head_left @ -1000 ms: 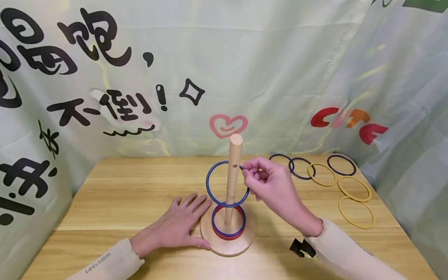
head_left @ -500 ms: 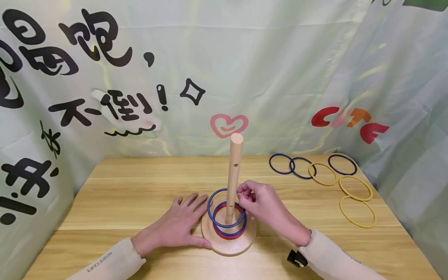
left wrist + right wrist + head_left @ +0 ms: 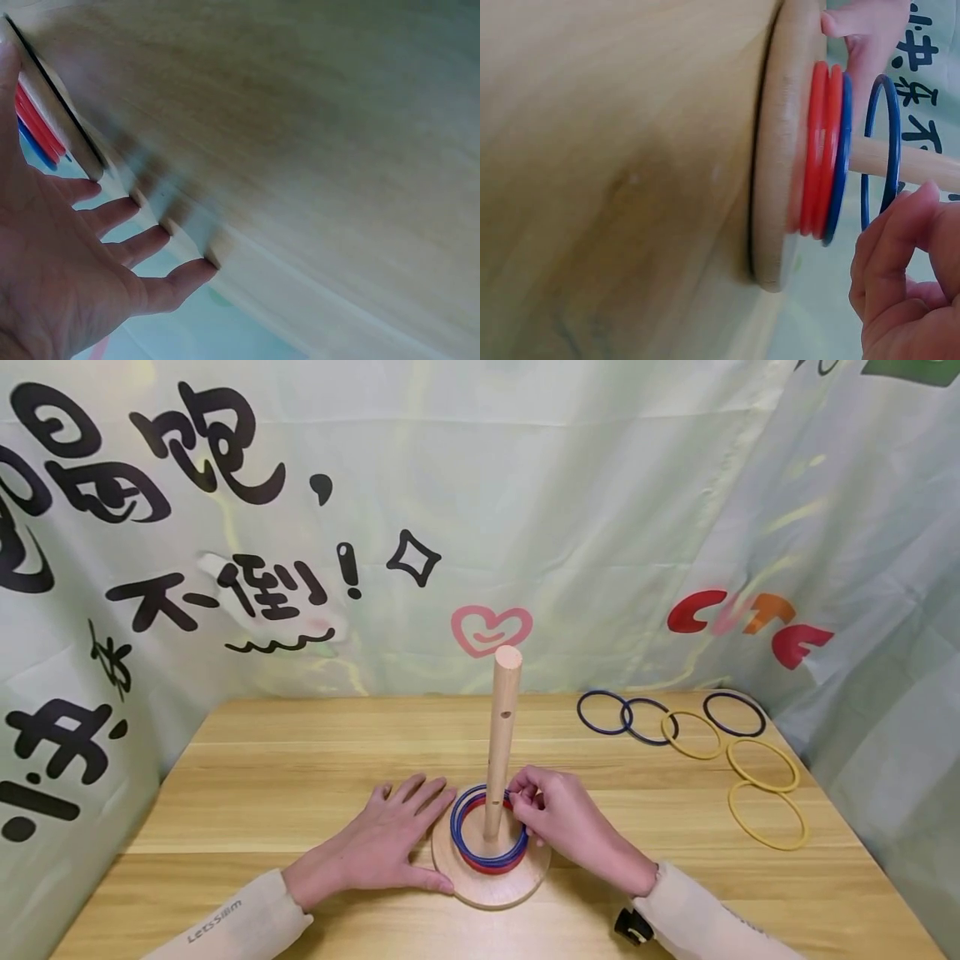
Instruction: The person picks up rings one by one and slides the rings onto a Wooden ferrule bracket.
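Observation:
A wooden peg (image 3: 503,727) stands upright on a round wooden base (image 3: 489,895). Two red rings (image 3: 815,150) and one blue ring (image 3: 844,157) lie stacked on the base around the peg. My right hand (image 3: 562,818) pinches another blue ring (image 3: 893,142), which encircles the peg a short way above the stack. In the left wrist view, my left hand (image 3: 378,843) has its fingers spread, with the thumb at the edge of the base. From the head, the held ring nearly overlaps the stacked blue one.
At the back right of the table (image 3: 285,760) lie dark blue rings (image 3: 603,733), a near-black ring (image 3: 733,734) and yellow rings (image 3: 767,846), some overlapping. A printed curtain (image 3: 585,510) hangs behind and at both sides. A black buckle (image 3: 633,927) shows by the right sleeve.
My right hand has lowered the blue ring along the peg, from about mid-height to just over the stack. My left hand has stayed beside the base.

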The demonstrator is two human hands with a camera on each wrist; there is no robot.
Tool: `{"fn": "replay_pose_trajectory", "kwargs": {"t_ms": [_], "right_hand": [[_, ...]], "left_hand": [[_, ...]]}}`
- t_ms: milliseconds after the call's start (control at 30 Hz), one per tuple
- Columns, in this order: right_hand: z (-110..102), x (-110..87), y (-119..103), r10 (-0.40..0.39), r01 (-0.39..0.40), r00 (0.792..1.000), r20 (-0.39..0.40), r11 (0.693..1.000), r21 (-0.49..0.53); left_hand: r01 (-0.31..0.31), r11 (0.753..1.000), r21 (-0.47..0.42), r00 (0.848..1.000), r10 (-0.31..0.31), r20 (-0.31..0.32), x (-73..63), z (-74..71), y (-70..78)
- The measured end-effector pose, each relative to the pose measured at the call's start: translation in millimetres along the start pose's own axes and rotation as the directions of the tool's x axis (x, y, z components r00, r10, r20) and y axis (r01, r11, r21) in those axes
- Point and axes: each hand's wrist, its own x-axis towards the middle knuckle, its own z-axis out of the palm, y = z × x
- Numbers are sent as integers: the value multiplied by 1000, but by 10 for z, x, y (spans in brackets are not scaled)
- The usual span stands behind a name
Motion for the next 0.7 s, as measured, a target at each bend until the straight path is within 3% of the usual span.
{"fn": "replay_pose_trajectory", "kwargs": {"t_ms": [233, 500, 700], "right_hand": [[47, 6, 90, 19, -19, 1000, 3, 1000, -20], [59, 5, 135, 32, -31, 999, 25, 999, -33], [63, -11, 136, 39, -39, 999, -2, 997, -72]], "left_hand": [[23, 1000, -10, 999, -23, 32, -3, 14, -1], [15, 1000, -9, 1000, -15, 18, 0, 5, 3], [11, 1000, -13, 1000, -11, 11, -3, 7, 2]]}}
